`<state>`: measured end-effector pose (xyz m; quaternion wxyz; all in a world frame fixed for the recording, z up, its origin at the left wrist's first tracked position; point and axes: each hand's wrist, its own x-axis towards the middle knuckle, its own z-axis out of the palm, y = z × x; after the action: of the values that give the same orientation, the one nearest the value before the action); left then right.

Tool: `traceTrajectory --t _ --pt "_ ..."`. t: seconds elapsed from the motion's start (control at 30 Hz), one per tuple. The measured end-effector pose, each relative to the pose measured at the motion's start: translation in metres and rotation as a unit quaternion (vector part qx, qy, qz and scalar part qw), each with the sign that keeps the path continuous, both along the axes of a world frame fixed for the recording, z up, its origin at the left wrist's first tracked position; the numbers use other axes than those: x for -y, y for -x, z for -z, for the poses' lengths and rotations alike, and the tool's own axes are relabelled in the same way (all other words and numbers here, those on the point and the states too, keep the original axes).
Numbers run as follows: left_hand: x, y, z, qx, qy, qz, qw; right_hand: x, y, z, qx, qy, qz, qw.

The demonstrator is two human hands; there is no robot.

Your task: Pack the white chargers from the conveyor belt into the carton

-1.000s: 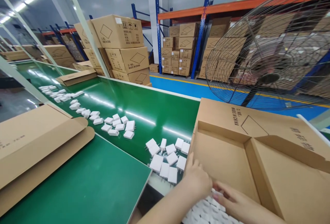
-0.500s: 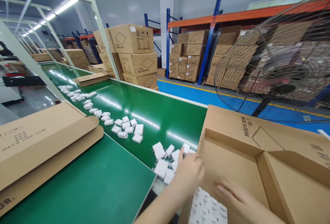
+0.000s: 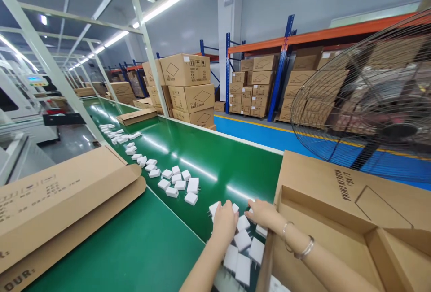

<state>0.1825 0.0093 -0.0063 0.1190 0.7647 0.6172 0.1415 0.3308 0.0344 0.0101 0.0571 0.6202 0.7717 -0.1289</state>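
Note:
White plug adapters (image 3: 242,240) lie in a loose cluster at the near end of the green belt (image 3: 215,148). My left hand (image 3: 225,221) is over the cluster's left side, fingers curled down on adapters there; what they grip is partly hidden. My right hand (image 3: 262,213), with two bracelets at the wrist, reaches over the box edge, its fingertips at a white adapter at the back of the cluster. An open cardboard box (image 3: 323,224) stands at the right. At its near left corner, part of the white packed pieces (image 3: 276,284) shows below my right forearm.
More adapters (image 3: 177,180) trail back along the belt. Cardboard (image 3: 67,198) lies on the left green surface (image 3: 128,242). A large fan (image 3: 377,103) stands behind the box. Stacked cartons (image 3: 190,88), a white metal frame and storage racks stand farther back.
My right hand has moved from above the box to the adapters on the belt. My left hand has shifted slightly left and down onto the cluster. The view has tilted up and turned left.

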Motion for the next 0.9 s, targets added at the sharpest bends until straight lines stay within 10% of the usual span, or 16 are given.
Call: traceTrajectory --t 0.13,0.47,0.7,0.8,0.9 --pt "0.000 0.002 -0.002 0.081 0.072 0.017 0.994 -0.006 -0.002 0.005 -0.013 -0.029 0.022 0.999" --pt "0.001 -0.031 0.005 -0.055 0.081 0.038 0.994 -0.022 -0.032 -0.011 -0.058 -0.078 -0.021 0.995" --pt "-0.011 -0.046 -0.011 0.098 0.079 -0.120 0.985 0.004 -0.035 -0.020 -0.001 0.043 -0.162 0.986" --pt "-0.012 -0.027 -0.025 0.359 0.120 -0.156 0.912 0.008 -0.028 -0.016 0.033 0.055 -0.158 0.985" --pt "-0.001 0.003 -0.040 0.601 0.213 -0.134 0.759 0.006 -0.022 -0.010 0.043 0.063 -0.147 0.986"
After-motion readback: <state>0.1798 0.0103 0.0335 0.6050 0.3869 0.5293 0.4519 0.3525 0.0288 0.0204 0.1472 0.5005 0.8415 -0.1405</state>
